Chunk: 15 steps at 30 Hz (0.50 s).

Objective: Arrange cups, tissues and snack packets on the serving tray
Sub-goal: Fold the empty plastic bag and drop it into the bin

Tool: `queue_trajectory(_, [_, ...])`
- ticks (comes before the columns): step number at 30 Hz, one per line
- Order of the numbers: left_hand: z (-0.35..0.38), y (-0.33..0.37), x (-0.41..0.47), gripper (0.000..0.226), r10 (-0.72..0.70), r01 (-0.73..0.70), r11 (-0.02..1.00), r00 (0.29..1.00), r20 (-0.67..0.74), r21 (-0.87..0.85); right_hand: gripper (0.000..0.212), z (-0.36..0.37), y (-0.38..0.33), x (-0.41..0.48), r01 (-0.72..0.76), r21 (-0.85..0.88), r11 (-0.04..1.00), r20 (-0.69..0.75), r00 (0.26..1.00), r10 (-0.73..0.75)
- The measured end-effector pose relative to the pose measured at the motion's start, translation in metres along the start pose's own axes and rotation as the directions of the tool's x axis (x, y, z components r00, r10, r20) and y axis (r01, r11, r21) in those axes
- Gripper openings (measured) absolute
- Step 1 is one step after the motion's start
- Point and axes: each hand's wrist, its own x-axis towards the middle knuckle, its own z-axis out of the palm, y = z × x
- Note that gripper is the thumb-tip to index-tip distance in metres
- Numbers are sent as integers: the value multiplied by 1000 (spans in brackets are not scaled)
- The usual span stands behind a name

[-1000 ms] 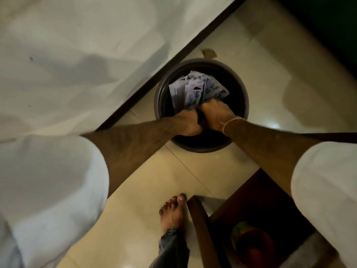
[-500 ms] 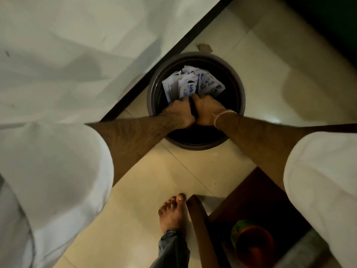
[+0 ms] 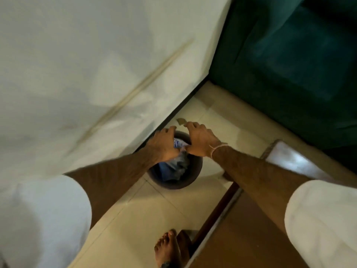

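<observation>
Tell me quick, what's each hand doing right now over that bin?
Left hand: open, fingers spread, over the bin, holding nothing visible.
Right hand: open, fingers spread, above the papers in the bin, holding nothing visible.

No writing can be read; the printing on the packets [image 3: 178,144] is blurred.

Dark brown bin [image 3: 191,182], white-and-blue packets [image 3: 178,145] (blurred), cream floor [image 3: 135,219], green wall [image 3: 289,64]

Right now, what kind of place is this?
Probably a bedroom or hotel room. A white-sheeted bed runs along the tiled floor, a round dark bin sits beside it, and dark wooden furniture stands at lower right.
</observation>
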Motion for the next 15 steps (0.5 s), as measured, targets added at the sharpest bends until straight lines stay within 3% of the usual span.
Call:
queue_trajectory(3, [-53, 33, -31, 83, 36, -35, 996, 999, -19, 86, 77, -65, -4, -38, -15, 13, 1000, -92, 996, 16])
queue_trajectory(15, [-250, 222, -138, 77, 158, -120, 980, 956, -248, 160, 65, -323, -4, -227, -65, 37, 997, -423, 903, 74])
